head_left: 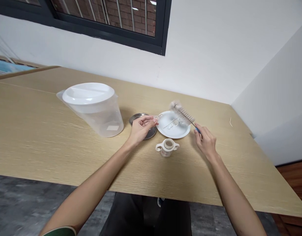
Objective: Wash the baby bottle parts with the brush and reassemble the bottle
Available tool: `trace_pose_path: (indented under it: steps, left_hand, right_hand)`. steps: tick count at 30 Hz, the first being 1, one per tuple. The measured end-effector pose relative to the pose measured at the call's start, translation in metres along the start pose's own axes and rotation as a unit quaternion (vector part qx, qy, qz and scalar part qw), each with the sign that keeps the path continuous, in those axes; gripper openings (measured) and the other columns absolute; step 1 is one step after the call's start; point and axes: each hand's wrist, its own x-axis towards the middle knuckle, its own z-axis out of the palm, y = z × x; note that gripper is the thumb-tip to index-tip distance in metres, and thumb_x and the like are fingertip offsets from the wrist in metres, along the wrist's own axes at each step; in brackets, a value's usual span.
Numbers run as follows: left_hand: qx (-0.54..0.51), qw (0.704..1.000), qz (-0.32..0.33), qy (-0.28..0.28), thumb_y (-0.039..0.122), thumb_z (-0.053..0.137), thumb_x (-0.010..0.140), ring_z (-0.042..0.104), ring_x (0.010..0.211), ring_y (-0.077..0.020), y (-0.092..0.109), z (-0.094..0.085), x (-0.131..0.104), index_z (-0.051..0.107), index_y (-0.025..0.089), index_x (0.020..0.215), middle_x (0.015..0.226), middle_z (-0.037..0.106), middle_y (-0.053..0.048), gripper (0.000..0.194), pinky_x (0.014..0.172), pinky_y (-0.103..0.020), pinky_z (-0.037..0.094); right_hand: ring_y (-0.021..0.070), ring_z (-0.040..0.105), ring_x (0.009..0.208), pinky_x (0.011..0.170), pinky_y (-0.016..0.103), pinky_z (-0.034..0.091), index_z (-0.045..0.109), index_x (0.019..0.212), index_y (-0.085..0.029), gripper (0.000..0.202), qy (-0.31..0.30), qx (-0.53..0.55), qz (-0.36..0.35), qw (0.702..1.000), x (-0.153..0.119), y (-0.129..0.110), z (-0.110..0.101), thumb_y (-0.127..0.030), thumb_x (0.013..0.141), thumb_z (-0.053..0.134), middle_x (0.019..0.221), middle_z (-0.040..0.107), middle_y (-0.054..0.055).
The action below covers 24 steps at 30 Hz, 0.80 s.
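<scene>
My left hand [141, 128] is closed, pinching a small clear piece [157, 117] between thumb and fingertips; its exact kind is too small to make out. It hovers over a round metal dish [151, 134], hiding part of it. In my right hand [206, 140] is the blue handle of a bottle brush [184, 115], whose white bristles are raised above a white plate [177, 134]. On the plate lie small clear parts [172, 125] and a thin straight rod or brush. Nearer to me, a small baby bottle [167, 149] with two white side handles stands upright and uncapped.
A large translucent pitcher [99, 116] with a white lid stands left of my left hand. One thin pale strip [231, 122] lies on the table [74, 147] at the right. The white wall and a dark window frame [131, 41] rise behind the table.
</scene>
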Motion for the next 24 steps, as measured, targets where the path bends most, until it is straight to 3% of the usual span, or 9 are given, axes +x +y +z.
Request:
trace_pose_path:
  steps: [5, 11, 18, 24]
  left_hand:
    - [-0.004, 1.000, -0.011, -0.027, 0.042, 0.093, 0.058, 0.072, 0.093, -0.0227, 0.002, 0.001, -0.002, 0.073, 0.012, 0.103, 0.098, 0.077, -0.013, 0.059, 0.090, -0.034, 0.056]
    - [0.003, 1.000, 0.017, 0.004, 0.047, 0.090, 0.060, 0.073, 0.086, -0.0227, 0.001, 0.002, -0.002, 0.072, 0.013, 0.094, 0.090, 0.076, -0.011, 0.051, 0.084, -0.035, 0.058]
    - [-0.016, 1.000, 0.012, 0.016, 0.048, 0.088, 0.062, 0.073, 0.087, -0.0227, 0.000, 0.002, -0.002, 0.069, 0.015, 0.094, 0.093, 0.077, -0.012, 0.050, 0.084, -0.034, 0.057]
    - [-0.011, 1.000, 0.001, 0.011, 0.049, 0.087, 0.065, 0.075, 0.087, -0.0235, -0.001, 0.000, 0.000, 0.069, 0.014, 0.095, 0.092, 0.077, -0.012, 0.049, 0.083, -0.033, 0.057]
  right_hand:
    - [0.0172, 0.064, 0.076, 0.068, 0.029, 0.048, 0.058, 0.133, -0.017, 0.035, 0.003, 0.046, -0.024, 0.999, 0.001, -0.011, -0.002, -0.024, 0.101, 0.047, 0.095, 0.071, 0.008]
    - [0.0144, 0.063, 0.072, 0.064, 0.026, 0.044, 0.061, 0.132, -0.020, 0.035, -0.036, 0.020, -0.072, 0.997, 0.001, -0.018, -0.005, -0.024, 0.100, 0.049, 0.089, 0.070, 0.006]
    - [0.0155, 0.064, 0.072, 0.066, 0.027, 0.045, 0.065, 0.125, -0.018, 0.032, -0.012, 0.006, -0.042, 0.999, 0.001, -0.007, -0.007, -0.026, 0.098, 0.050, 0.089, 0.070, 0.007]
    - [0.0167, 0.064, 0.074, 0.067, 0.028, 0.047, 0.063, 0.126, -0.017, 0.033, -0.001, 0.034, -0.018, 0.999, 0.000, -0.011, -0.005, -0.027, 0.100, 0.046, 0.092, 0.071, 0.008]
